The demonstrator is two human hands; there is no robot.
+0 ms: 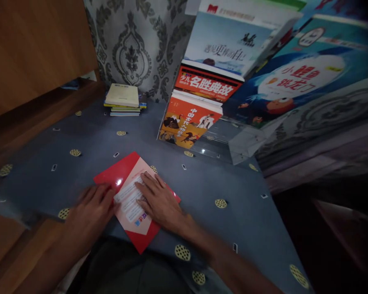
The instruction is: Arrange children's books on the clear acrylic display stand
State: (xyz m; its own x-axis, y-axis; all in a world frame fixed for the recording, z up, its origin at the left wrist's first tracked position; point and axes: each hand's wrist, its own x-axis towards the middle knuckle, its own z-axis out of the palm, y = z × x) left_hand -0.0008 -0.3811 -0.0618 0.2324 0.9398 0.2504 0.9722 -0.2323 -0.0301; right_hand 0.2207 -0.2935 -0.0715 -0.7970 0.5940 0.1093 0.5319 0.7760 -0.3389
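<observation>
- Right hand [162,204]: palm down, fingers slightly spread and extended over the red booklet [131,192]; it is not closed around anything and appears to rest on the printed face.
- Left hand [90,208]: blurred, fingers bent at the booklet's left margin. Whether they pinch the edge or merely touch it cannot be told.
- Booklet: set askew on the table, between and partly beneath the hands, with its near corner reaching the front edge. Its red border surrounds a pale pink panel [127,222] with printed text. Thickness is not clear from this angle.
- Expected handling: probably light and easily turned with one hand. The flat outline suggests a cover of moderate stiffness, likely to flex but also to crease if pressed hard at a corner.
- Surface: the bright glint on the red border indicates a glossy finish, presumably rather slippery under dry fingertips; a flat palm should steady it better than a fingertip.
- Suggested hold: the left margin or the uncovered far corner, thumb above and fingers below. The near corner, at the table's front, would offer an easy place to slip a finger under.
- Surroundings: blue-grey tablecloth [199,183] beneath; beyond the booklet, a small stack of books [122,96] and, to its right, a clear stand [245,143] bearing upright books, an orange book [184,126] foremost.
</observation>
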